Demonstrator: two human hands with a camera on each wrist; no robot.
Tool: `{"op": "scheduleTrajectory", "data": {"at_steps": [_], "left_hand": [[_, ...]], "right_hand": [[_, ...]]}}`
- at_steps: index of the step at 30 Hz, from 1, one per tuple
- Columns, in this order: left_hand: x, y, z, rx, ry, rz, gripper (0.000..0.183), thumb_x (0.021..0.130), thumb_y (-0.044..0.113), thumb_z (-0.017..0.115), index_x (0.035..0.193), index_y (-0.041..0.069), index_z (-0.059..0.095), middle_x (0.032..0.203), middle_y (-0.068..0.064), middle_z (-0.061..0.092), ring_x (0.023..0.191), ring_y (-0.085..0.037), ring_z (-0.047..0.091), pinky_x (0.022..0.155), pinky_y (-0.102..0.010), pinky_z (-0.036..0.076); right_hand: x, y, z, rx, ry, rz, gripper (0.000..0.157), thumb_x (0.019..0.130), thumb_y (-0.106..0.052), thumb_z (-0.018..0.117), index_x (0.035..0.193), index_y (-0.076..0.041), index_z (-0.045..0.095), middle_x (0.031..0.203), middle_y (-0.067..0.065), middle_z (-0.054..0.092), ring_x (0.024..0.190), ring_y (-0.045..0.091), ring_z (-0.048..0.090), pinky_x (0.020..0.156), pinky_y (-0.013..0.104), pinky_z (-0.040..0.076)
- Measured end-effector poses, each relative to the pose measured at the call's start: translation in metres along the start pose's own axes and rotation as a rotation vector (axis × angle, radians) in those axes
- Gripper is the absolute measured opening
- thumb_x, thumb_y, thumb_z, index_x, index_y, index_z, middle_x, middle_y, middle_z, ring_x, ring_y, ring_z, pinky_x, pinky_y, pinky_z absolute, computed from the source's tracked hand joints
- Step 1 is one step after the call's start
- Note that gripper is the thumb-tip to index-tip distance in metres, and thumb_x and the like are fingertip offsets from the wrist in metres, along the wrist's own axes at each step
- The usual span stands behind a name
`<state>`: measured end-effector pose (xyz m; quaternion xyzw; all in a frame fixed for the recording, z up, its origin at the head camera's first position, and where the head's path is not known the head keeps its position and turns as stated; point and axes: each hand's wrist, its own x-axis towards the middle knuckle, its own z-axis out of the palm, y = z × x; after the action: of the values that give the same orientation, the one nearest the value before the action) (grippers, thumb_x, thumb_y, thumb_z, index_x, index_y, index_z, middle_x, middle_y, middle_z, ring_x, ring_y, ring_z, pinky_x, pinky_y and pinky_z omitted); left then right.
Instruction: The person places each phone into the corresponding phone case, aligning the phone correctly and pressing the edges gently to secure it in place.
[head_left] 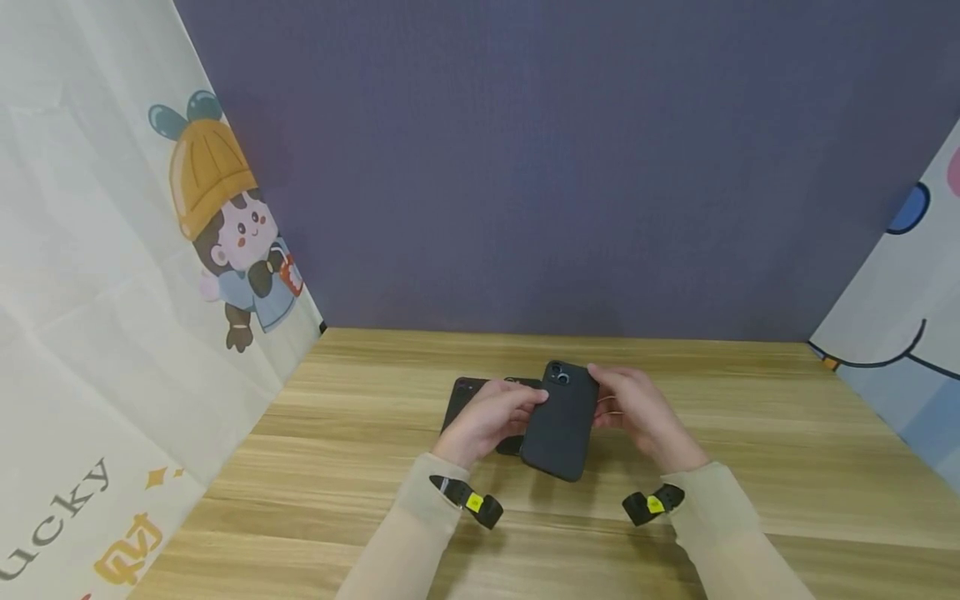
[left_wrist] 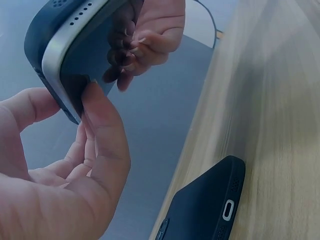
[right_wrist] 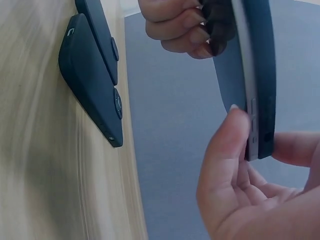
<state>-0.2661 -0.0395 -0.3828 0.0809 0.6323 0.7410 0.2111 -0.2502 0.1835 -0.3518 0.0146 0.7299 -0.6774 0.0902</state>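
Both hands hold a phone (head_left: 558, 427) up off the table, tilted, with its camera end away from me. A black phone case (right_wrist: 265, 75) covers its back, while its silver side (right_wrist: 250, 85) stands out of the case in both wrist views. My left hand (head_left: 491, 417) pinches the left edge between thumb and fingers. With the thumb on the screen side and a finger on the case, my right hand (head_left: 637, 410) pinches the right edge near the camera end. Two dark phone cases (right_wrist: 90, 75) lie behind my left hand; I cannot tell whether phones are inside.
The wooden table (head_left: 360, 492) ends at a dark blue-grey panel (head_left: 525, 167) at the back. A white printed sheet (head_left: 90, 275) hangs at the left, and another printed sheet (head_left: 900, 317) at the right.
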Motion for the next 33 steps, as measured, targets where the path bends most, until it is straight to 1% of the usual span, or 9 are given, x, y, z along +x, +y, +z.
{"op": "scheduleTrajectory", "data": {"at_steps": [5, 7, 13, 20, 28, 31, 33], "left_hand": [[-0.0006, -0.0006, 0.0, 0.004, -0.01, -0.002, 0.015, 0.094, 0.014, 0.07, 0.09, -0.001, 0.072, 0.079, -0.007, 0.07, 0.07, -0.016, 0.068, 0.072, -0.029, 0.057], [-0.0013, -0.0002, 0.0002, 0.006, -0.012, -0.002, 0.015, 0.094, 0.014, 0.07, 0.09, 0.0, 0.073, 0.079, -0.007, 0.07, 0.07, -0.016, 0.068, 0.072, -0.03, 0.057], [-0.003, 0.0016, 0.002, -0.006, -0.006, -0.002, 0.013, 0.093, 0.014, 0.072, 0.089, 0.002, 0.072, 0.078, -0.006, 0.07, 0.069, -0.015, 0.068, 0.072, -0.029, 0.058], [-0.0033, 0.0009, 0.0044, 0.029, 0.003, 0.013, 0.015, 0.093, 0.014, 0.072, 0.091, -0.001, 0.072, 0.078, -0.005, 0.069, 0.07, -0.014, 0.067, 0.072, -0.029, 0.058], [-0.0051, 0.0008, 0.0067, 0.062, -0.006, 0.013, 0.019, 0.094, 0.015, 0.072, 0.095, -0.004, 0.073, 0.078, -0.005, 0.07, 0.071, -0.015, 0.069, 0.075, -0.032, 0.059], [-0.0058, 0.0008, 0.0071, 0.072, -0.01, 0.016, 0.022, 0.094, 0.015, 0.072, 0.098, -0.007, 0.073, 0.079, -0.006, 0.07, 0.072, -0.015, 0.069, 0.075, -0.033, 0.059], [-0.0056, 0.0007, 0.0067, 0.076, -0.016, 0.015, 0.022, 0.094, 0.015, 0.072, 0.099, -0.007, 0.073, 0.079, -0.005, 0.07, 0.072, -0.015, 0.069, 0.076, -0.033, 0.059]], "right_hand": [[-0.0008, 0.0019, -0.0036, 0.011, -0.024, 0.002, 0.039, 0.106, -0.036, 0.053, 0.102, 0.001, 0.066, 0.075, 0.005, 0.062, 0.064, 0.018, 0.061, 0.067, 0.036, 0.058], [-0.0007, 0.0025, -0.004, 0.006, -0.029, 0.002, 0.041, 0.107, -0.036, 0.052, 0.101, 0.001, 0.067, 0.074, 0.005, 0.063, 0.063, 0.018, 0.061, 0.067, 0.036, 0.058], [-0.0002, 0.002, -0.0031, -0.009, -0.025, -0.02, 0.04, 0.109, -0.032, 0.048, 0.103, 0.005, 0.064, 0.071, 0.004, 0.061, 0.06, 0.015, 0.059, 0.061, 0.031, 0.056], [0.0007, 0.0012, -0.0024, -0.004, -0.01, -0.013, 0.036, 0.109, -0.028, 0.048, 0.104, 0.004, 0.062, 0.071, 0.003, 0.059, 0.059, 0.014, 0.057, 0.058, 0.029, 0.054], [0.002, 0.0028, -0.0057, -0.011, -0.019, 0.007, 0.033, 0.107, -0.029, 0.05, 0.101, 0.001, 0.063, 0.069, 0.002, 0.056, 0.058, 0.014, 0.054, 0.059, 0.03, 0.053], [0.0024, 0.0027, -0.0061, -0.027, -0.029, 0.006, 0.033, 0.106, -0.03, 0.054, 0.105, 0.001, 0.065, 0.072, 0.002, 0.058, 0.059, 0.014, 0.054, 0.06, 0.032, 0.054], [0.0026, 0.0024, -0.0056, -0.049, -0.033, 0.003, 0.037, 0.105, -0.032, 0.056, 0.11, 0.003, 0.066, 0.075, 0.002, 0.06, 0.062, 0.015, 0.056, 0.062, 0.033, 0.055]]}}
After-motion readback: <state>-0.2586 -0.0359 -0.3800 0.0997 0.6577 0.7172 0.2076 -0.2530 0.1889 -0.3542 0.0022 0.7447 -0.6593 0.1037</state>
